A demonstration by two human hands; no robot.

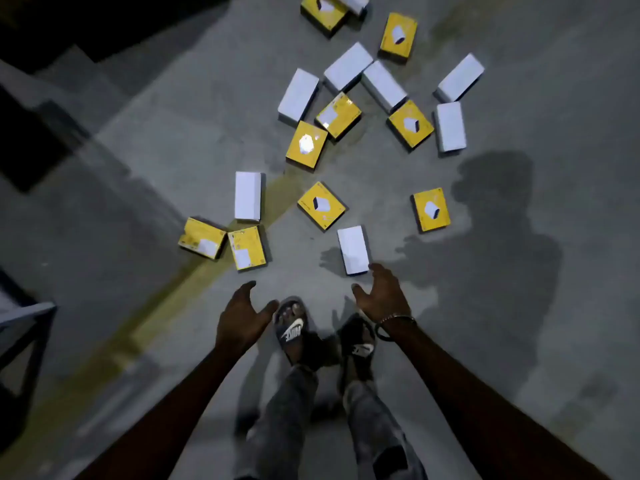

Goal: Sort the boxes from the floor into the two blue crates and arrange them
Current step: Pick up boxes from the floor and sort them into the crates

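Several yellow boxes and several white boxes lie scattered on the grey concrete floor ahead of me. The nearest white box (353,250) lies just beyond my right hand (381,292), whose spread fingers hover at its near end without holding it. My left hand (242,315) is open too, palm turned inward, over bare floor. A yellow box (321,205) lies just past the white one. Two more yellow boxes (246,247) (202,237) sit to the left beside a white box (248,195). No blue crate is plainly in view.
My feet in black slides (291,329) stand between my hands. A faded yellow painted line (194,275) crosses the floor diagonally. A dark frame edge (24,323) juts in at the left. Dark steps or ledges rise at the upper left. My shadow falls at the right.
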